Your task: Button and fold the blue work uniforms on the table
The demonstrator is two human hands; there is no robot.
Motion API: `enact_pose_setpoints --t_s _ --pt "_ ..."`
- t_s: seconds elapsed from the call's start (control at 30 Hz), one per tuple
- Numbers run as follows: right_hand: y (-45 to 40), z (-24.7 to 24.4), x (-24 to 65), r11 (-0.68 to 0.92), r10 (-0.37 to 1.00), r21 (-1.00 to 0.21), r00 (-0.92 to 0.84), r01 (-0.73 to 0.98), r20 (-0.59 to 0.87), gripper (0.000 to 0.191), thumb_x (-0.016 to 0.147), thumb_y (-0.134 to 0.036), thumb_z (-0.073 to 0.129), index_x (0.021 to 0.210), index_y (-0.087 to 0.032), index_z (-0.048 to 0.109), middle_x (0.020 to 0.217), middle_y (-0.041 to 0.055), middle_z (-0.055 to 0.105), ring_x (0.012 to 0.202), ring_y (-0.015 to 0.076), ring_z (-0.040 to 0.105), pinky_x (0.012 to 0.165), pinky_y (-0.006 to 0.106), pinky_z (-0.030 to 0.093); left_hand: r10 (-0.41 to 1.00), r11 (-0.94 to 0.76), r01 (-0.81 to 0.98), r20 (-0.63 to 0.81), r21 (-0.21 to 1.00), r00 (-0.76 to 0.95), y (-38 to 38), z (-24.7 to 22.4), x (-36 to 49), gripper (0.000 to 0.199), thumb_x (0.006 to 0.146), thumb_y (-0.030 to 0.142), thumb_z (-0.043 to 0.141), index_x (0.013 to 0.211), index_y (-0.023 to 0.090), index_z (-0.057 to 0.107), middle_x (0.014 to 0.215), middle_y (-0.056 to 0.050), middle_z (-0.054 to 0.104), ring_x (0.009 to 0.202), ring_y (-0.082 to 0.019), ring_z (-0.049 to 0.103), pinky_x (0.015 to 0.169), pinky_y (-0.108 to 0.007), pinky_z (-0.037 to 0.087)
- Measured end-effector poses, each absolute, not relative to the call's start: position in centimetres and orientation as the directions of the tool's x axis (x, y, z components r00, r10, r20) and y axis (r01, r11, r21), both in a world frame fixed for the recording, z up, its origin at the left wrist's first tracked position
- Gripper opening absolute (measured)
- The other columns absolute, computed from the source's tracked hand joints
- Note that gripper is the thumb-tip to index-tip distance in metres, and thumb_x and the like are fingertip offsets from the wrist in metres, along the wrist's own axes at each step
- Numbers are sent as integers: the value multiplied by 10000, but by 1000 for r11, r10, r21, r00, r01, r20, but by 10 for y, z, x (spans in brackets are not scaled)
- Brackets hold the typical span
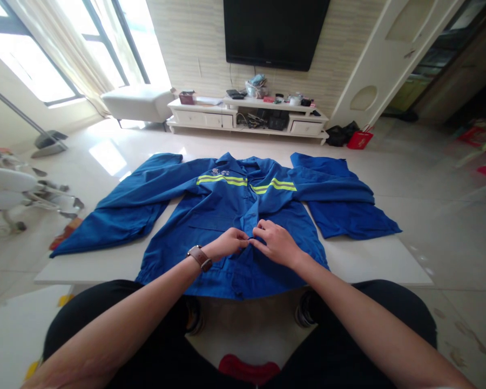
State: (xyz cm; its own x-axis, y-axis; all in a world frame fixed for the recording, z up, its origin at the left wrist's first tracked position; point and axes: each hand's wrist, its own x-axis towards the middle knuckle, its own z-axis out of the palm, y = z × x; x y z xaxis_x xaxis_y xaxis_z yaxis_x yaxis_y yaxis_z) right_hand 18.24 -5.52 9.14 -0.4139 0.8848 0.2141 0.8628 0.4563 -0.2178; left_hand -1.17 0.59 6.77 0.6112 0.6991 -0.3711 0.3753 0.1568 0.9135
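A blue jacket (210, 210) with yellow-and-grey reflective stripes lies front up across a low white table, its collar away from me and its sleeves spread to both sides. My left hand (231, 241), with a brown-strapped watch on the wrist, pinches the front edge at the middle of the jacket. My right hand (273, 241) meets it there, fingers closed on the other side of the front opening. The fingertips of both hands nearly touch. Folded blue cloth lies under the left sleeve (121, 216), and more under the right sleeve (344, 210).
The white table (372, 262) shows at both sides of the jacket, with my knees against its near side. Beyond stand a white TV cabinet (204, 116), a pale bench (140, 102) and a red bag (359, 139). A wheeled white object (12, 181) is at far left.
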Motion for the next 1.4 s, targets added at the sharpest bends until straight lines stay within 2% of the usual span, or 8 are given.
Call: enact_pose_setpoints --t_s 0.23,0.4,0.6,0.73,1.03,1.13,1.23,1.4 --pt "-57 94 183 647 762 -306 -578 698 291 113 983 -239 560 995 -208 668 1103 90 620 1029 219 573 884 338 478 680 132 321 -321 938 659 -2 75 -9 273 685 395 681 774 141 634 689 18 567 606 -96 451 568 -232 357" --pt "-57 97 186 615 789 -257 -583 746 194 190 995 -258 526 874 -188 655 971 84 662 876 201 619 760 301 448 672 90 350 -317 932 670 6 79 -10 306 680 434 710 753 143 650 676 12 573 624 -116 487 588 -248 400" --pt "-56 100 188 412 906 -346 -419 843 57 343 954 -327 635 1263 -210 542 873 20 708 785 194 668 652 255 361 648 43 333 -279 942 709 11 86 -14 362 713 500 748 742 155 641 658 23 566 611 -113 487 593 -250 390" --pt "-53 105 194 421 895 -367 -446 830 20 409 942 -273 655 1336 -269 547 839 -7 719 761 183 672 653 249 348 620 44 314 -272 948 735 12 90 -19 385 744 515 753 784 140 677 677 10 581 629 -114 495 602 -246 400" --pt "-56 108 199 433 894 -307 -448 848 25 54 901 -261 685 934 -248 645 829 -5 698 772 174 633 630 259 285 543 103 360 -356 927 760 16 89 -19 298 789 412 670 923 149 712 863 -34 697 745 -153 627 704 -266 507" --pt "-56 108 201 421 903 -295 -426 858 50 59 869 -228 685 887 -228 629 848 1 683 773 165 608 641 258 287 603 -76 472 -336 878 723 23 79 -24 231 788 319 629 928 154 709 881 -48 734 780 -186 671 706 -270 513" --pt "-56 108 200 414 907 -277 -419 867 44 84 838 -216 694 886 -221 624 842 3 672 761 163 597 639 262 285 689 -351 640 -275 684 671 26 66 -26 215 775 251 642 940 154 739 900 -64 756 825 -213 691 740 -275 501" --pt "-59 102 193 423 904 -285 -424 860 61 116 882 -247 678 989 -223 640 949 25 697 818 179 639 656 260 337 696 -499 687 -227 528 681 21 48 -20 229 788 165 649 997 179 740 967 -71 766 886 -222 702 769 -267 492"
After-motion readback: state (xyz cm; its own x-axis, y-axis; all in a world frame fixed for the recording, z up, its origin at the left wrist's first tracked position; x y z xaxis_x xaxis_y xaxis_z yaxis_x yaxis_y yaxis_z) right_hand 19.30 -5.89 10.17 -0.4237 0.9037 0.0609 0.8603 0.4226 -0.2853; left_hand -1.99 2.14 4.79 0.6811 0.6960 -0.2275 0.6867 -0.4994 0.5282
